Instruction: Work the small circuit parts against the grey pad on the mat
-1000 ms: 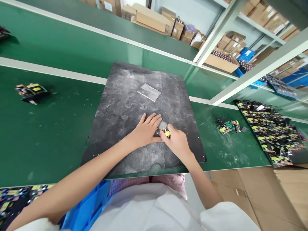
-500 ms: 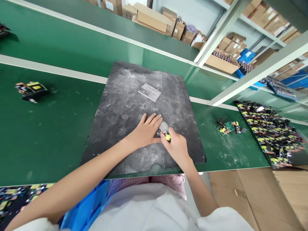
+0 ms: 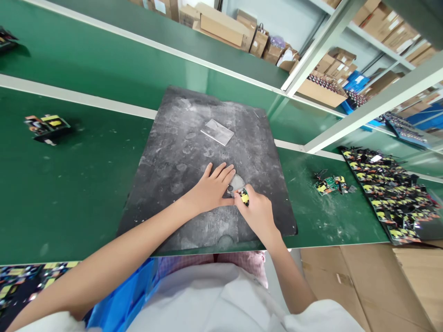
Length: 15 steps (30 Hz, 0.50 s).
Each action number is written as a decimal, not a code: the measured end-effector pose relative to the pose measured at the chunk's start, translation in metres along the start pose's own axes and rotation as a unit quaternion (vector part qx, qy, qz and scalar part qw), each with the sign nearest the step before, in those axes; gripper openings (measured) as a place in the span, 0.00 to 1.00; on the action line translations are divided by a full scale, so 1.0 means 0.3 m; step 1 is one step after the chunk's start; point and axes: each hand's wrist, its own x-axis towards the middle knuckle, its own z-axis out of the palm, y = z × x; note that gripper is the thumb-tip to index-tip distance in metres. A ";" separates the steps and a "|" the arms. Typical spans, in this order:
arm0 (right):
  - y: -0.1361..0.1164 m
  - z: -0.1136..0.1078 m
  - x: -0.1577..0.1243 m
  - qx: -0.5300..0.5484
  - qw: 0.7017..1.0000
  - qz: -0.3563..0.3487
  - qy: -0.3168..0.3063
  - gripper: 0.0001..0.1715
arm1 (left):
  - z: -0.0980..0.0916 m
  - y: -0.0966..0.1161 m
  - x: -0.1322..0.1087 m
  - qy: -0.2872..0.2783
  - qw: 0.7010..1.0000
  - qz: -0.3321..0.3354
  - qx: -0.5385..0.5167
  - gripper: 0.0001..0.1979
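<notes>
My left hand [image 3: 213, 188] lies flat on the dark, scuffed board [image 3: 187, 138], fingers spread. Its fingertips rest at the edge of a light grey round disc [image 3: 238, 180] with a dark hole. Against that disc, my right hand [image 3: 258, 210] grips a small circuit board [image 3: 244, 197] with a yellow-topped part between thumb and fingers. Much of the circuit board is hidden by the fingers. Farther up the dark board lies a flat grey rectangular plate [image 3: 217, 132], apart from both hands.
Loose circuit boards [image 3: 332, 184] lie on the green bench [image 3: 86, 193] to the right, beside a tray packed with several more [image 3: 391, 193]. One circuit board assembly [image 3: 48, 128] sits at left. A white post [image 3: 367, 103] slants across the right; cardboard boxes [image 3: 221, 27] stand behind.
My right hand, with the circuit board, has shifted very slightly right along the disc. The left hand stays flat in place; the whole view has moved a little.
</notes>
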 end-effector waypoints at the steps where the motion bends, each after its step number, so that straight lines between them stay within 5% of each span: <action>1: 0.000 0.000 0.000 -0.002 1.000 0.001 0.000 0.13 | 0.001 0.000 0.000 0.003 1.000 0.000 -0.002 0.40; 15: 0.009 0.007 0.001 0.003 1.000 -0.005 0.006 0.13 | -0.003 0.002 0.001 -0.015 1.000 -0.005 0.006 0.42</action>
